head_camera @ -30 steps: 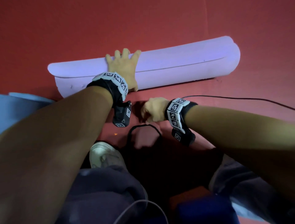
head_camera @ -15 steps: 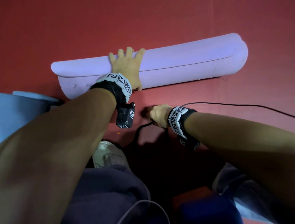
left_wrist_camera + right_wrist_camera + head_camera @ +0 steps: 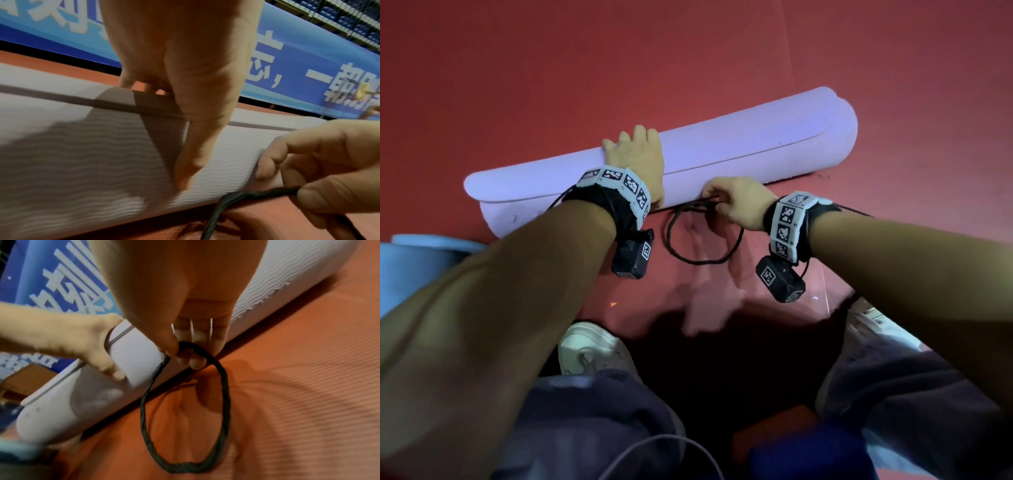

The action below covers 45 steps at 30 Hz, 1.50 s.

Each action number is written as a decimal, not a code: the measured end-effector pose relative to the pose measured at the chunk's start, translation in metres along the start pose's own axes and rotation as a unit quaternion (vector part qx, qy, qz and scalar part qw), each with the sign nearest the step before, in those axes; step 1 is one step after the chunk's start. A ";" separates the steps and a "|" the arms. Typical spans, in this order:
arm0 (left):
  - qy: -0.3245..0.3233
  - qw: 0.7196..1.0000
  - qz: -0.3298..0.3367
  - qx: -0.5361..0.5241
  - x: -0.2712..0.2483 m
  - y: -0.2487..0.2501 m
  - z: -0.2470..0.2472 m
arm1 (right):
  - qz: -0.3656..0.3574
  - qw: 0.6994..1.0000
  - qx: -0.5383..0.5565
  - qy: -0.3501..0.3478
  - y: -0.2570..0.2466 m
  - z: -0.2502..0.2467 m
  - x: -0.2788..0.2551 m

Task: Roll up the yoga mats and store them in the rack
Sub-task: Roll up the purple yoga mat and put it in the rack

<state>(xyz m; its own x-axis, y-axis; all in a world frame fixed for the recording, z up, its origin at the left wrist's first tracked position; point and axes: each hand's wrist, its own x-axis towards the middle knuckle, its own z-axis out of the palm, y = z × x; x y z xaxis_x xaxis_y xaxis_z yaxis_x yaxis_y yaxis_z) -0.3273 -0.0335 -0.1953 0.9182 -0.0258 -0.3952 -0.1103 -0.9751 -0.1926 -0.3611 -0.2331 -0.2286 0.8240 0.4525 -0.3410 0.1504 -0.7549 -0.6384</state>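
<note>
Lavender foam, rolled into a long thick yoga mat, is lying across the red ribbed floor covering in front of me, its left end nearer and its right end farther, with the loose outer edge running as a seam along its top. I am seeing my left hand lying palm-down over the roll left of its middle, the fingers spread and draped over the far side and the thumb stretching down the near face; the left wrist view shows that thumb pressing flat on the wavy texture, so this hand is relaxed and bearing on the mat, not clamping it. My right hand is sitting just right of it, at the near foot of the roll where it is meeting the floor, thumb and fingertips pinching together on a thin black twisted cord loop. The rest of that loop is trailing back toward me as an oval lying on the floor, touching the base of the mat near the pinch. At the far left edge a pale blue mat is showing, and my white sneaker is planted near, below my left forearm.
</note>
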 end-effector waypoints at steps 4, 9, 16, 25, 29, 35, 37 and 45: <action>-0.037 0.999 0.001 0.030 0.004 0.027 -0.009 | 0.009 1.000 -0.006 0.021 0.025 0.002 -0.011; 0.002 1.000 0.010 -0.020 0.009 0.061 -0.009 | 0.037 0.999 0.015 0.022 0.043 -0.009 -0.016; 0.058 0.997 0.021 -0.049 0.008 0.058 -0.003 | 0.077 0.994 0.069 0.037 0.058 -0.023 -0.027; 0.117 0.975 -0.021 -0.186 -0.004 0.038 -0.070 | 0.159 0.971 0.128 0.128 0.035 -0.094 -0.033; 0.184 0.918 -0.035 -0.348 -0.015 0.019 -0.144 | 0.096 0.946 0.199 0.236 -0.017 -0.167 -0.030; 0.271 0.779 0.001 -0.566 -0.048 0.009 -0.236 | -0.062 0.924 0.256 0.278 -0.125 -0.275 -0.042; 0.281 0.748 0.009 -0.602 -0.059 0.009 -0.262 | -0.099 0.911 0.290 0.277 -0.154 -0.299 -0.045; 0.312 0.696 0.046 -0.646 -0.076 -0.008 -0.325 | -0.164 0.895 0.266 0.318 -0.197 -0.338 -0.057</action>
<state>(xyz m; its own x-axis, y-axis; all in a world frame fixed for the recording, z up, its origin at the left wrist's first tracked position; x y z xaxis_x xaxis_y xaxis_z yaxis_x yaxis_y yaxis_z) -0.2721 -0.0952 0.1284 0.9609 0.2004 0.1911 -0.1154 -0.3377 0.9342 -0.2533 -0.2711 0.1500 0.9530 0.1192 0.2787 0.2991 -0.2205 -0.9284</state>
